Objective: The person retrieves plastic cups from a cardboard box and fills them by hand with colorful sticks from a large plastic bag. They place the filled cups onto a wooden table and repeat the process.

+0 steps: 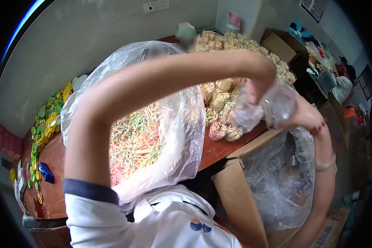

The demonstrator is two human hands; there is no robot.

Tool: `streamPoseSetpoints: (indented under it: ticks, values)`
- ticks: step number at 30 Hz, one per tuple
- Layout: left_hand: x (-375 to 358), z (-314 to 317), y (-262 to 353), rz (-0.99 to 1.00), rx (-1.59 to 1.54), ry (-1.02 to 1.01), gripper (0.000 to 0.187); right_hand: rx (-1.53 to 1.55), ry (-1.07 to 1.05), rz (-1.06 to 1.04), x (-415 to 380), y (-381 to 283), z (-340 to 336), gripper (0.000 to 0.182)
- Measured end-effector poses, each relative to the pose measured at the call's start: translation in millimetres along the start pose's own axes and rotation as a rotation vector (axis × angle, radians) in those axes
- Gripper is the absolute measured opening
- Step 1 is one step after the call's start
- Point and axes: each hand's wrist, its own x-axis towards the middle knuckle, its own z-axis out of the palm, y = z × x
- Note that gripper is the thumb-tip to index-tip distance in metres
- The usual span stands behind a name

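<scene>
My left arm reaches across the view, and my left hand hangs fingers down with its fingertips at a clear plastic jar, blurred by motion. My right hand is wrapped round another clear plastic jar, close beside the first. Just beneath them, at the table edge, stand jars packed with small sticks, such as one with pink tips. In front of my body a big clear plastic bag lies open, full of loose short sticks in green, pink, yellow and orange.
Rows of filled jars cover the far table. Green and yellow lids are heaped at the left by a blue object. A cardboard box lined with plastic stands at right below the table. A person sits far right.
</scene>
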Motion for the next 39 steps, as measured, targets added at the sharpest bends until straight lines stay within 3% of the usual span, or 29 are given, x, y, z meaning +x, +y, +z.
streamPoseSetpoints:
  ticks: [2, 3, 4, 5, 7, 8, 9, 10, 11, 12, 13, 14, 15, 16, 18, 20, 21, 22, 23, 24, 25, 26, 29, 31, 33, 37, 39]
  values:
    - [-78, 37, -48, -0.183, -0.097, 0.026, 0.072, -0.114, -0.167, -0.229, 77, -26, 30, 0.075]
    - [-123, 55, -64, -0.246, -0.139, 0.008, 0.075, -0.374, -0.030, -0.478, 121, -29, 60, 0.078]
    - [-165, 87, -81, -0.250, -0.175, 0.121, 0.073, -0.303, -0.179, -0.363, 154, -54, 93, 0.081]
    - [-199, 115, -95, -0.318, -0.317, 0.074, 0.069, -0.257, -0.280, -0.257, 160, -95, 120, 0.089]
    - [-262, 168, -104, -0.478, -0.320, -0.013, 0.071, -0.302, -0.370, -0.303, 191, -143, 183, 0.096]
    - [-285, 188, -102, -0.598, -0.324, -0.063, 0.077, -0.220, -0.629, -0.227, 216, -159, 214, 0.096]
    - [-308, 214, -107, -0.616, -0.312, -0.098, 0.083, -0.255, -0.527, -0.339, 226, -167, 253, 0.092]
    - [-330, 242, -113, -0.646, -0.304, -0.152, 0.091, -0.342, -0.581, -0.394, 269, -169, 313, 0.100]
    - [-347, 260, -114, -0.668, -0.309, -0.137, 0.098, -0.087, -0.443, -0.449, 269, -163, 335, 0.111]
    - [-363, 277, -117, -0.685, -0.313, -0.153, 0.094, -0.220, -0.229, -0.562, 266, -165, 364, 0.115]
    - [-376, 277, -109, -0.730, -0.300, -0.132, 0.089, -0.363, -0.026, -0.670, 256, -170, 367, 0.118]
    - [-383, 266, -105, -0.784, -0.292, -0.113, 0.085, -0.269, -0.094, -0.604, 225, -177, 323, 0.114]
    - [-375, 245, -100, -0.847, -0.132, -0.162, 0.081, -0.165, -0.167, -0.543, 185, -182, 275, 0.111]
    - [-364, 220, -85, -0.908, 0.030, -0.218, 0.078, -0.132, -0.067, -0.560, 164, -168, 256, 0.097]
    - [-332, 171, -44, -0.642, 0.185, 0.374, 0.066, 0.049, 0.009, -0.741, 137, -117, 194, 0.081]
    - [-259, 110, -16, -0.555, -0.193, 0.351, 0.057, 0.074, 0.156, -0.592, 91, -55, 122, 0.045]
    - [-228, 110, -9, -0.403, -0.283, 0.407, 0.052, 0.268, 0.096, -0.286, 59, -30, 88, 0.030]
    - [-193, 101, 3, -0.269, -0.368, 0.408, 0.047, 0.183, 0.212, -0.282, 39, 14, 66, 0.019]
    - [-151, 104, 11, -0.127, -0.481, 0.415, 0.041, 0.195, 0.223, -0.108, 9, 51, 45, 0.014]
    - [-101, 118, 17, 0.103, -0.381, 0.528, 0.037, 0.218, 0.234, 0.028, -24, 91, 33, 0.014]
    - [-54, 120, 31, 0.128, -0.360, 0.437, 0.036, 0.241, 0.245, 0.167, -54, 133, 30, 0.014]
    - [-4, 139, 41, 0.285, -0.208, 0.680, 0.027, 0.287, 0.262, 0.249, -83, 173, 36, 0.016]
    - [126, 164, 72, 0.340, -0.004, 0.666, 0.025, 0.373, 0.213, 0.597, -151, 277, 88, 0.032]
    - [181, 182, 86, 0.376, 0.030, 0.689, 0.024, 0.158, 0.308, 0.602, -181, 344, 150, 0.057]
    - [214, 194, 98, 0.254, 0.224, 0.519, 0.021, 0.032, 0.303, 0.604, -199, 357, 190, 0.080]
    - [212, 187, 86, 0.314, 0.084, 0.536, 0.015, -0.242, 0.264, 0.730, -197, 364, 246, 0.087]
    - [190, 162, 90, 0.272, 0.040, 0.654, 0.019, -0.243, 0.075, 0.789, -195, 340, 229, 0.085]
